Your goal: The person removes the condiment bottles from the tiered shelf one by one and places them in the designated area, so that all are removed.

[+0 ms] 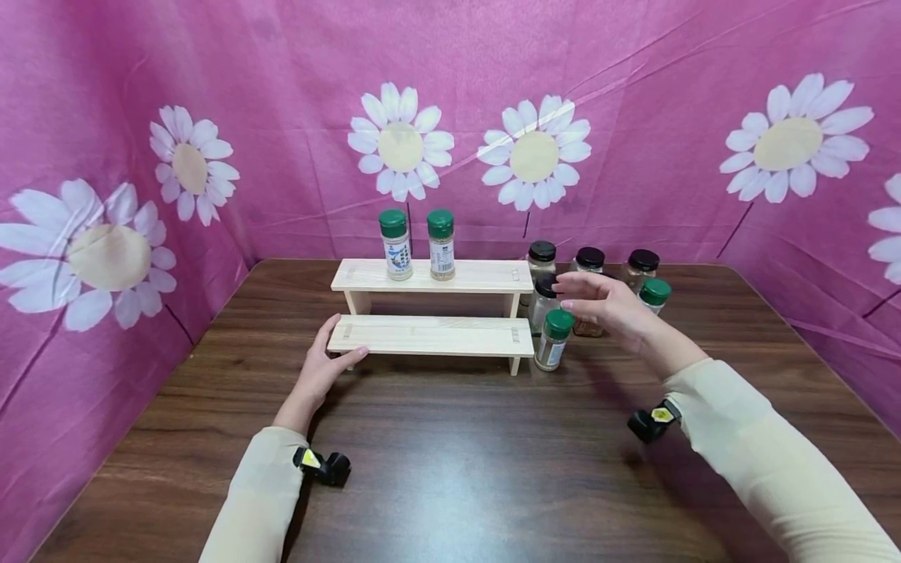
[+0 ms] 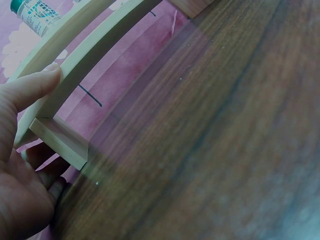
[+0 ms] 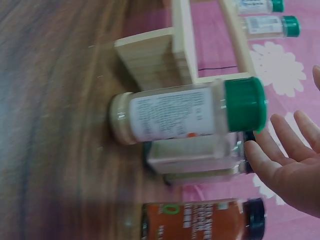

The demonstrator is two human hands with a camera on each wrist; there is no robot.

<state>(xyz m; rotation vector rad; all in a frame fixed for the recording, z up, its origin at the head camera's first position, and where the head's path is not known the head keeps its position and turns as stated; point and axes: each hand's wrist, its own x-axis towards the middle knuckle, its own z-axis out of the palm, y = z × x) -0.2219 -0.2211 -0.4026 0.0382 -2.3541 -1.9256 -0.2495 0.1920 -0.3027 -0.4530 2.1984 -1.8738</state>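
The right hand (image 1: pixel 605 306) hovers with fingers spread wide and relaxed, holding nothing – its fingertips (image 3: pixel 260 152) stand just beside the green cap of the nearest spice jar (image 1: pixel 554 340), not touching it. That jar stands upright on the table (image 1: pixel 457 461) at the right foot of the wooden step shelf (image 1: pixel 432 313). The right wrist view shows the jar's printed label and, behind it, a clear jar and a dark red-brown one with a black cap; the head view half hides these behind the hand. The left hand (image 1: pixel 325 367) rests open on the left end of the shelf's lower step – the left wrist view shows the thumb (image 2: pixel 35 87) pressed flat to the board's edge, with the other fingers under it. Counted from the head view: two green-capped jars on the upper step, two more green-capped ones and four black-capped ones on the table to the right, though the hand may cover others
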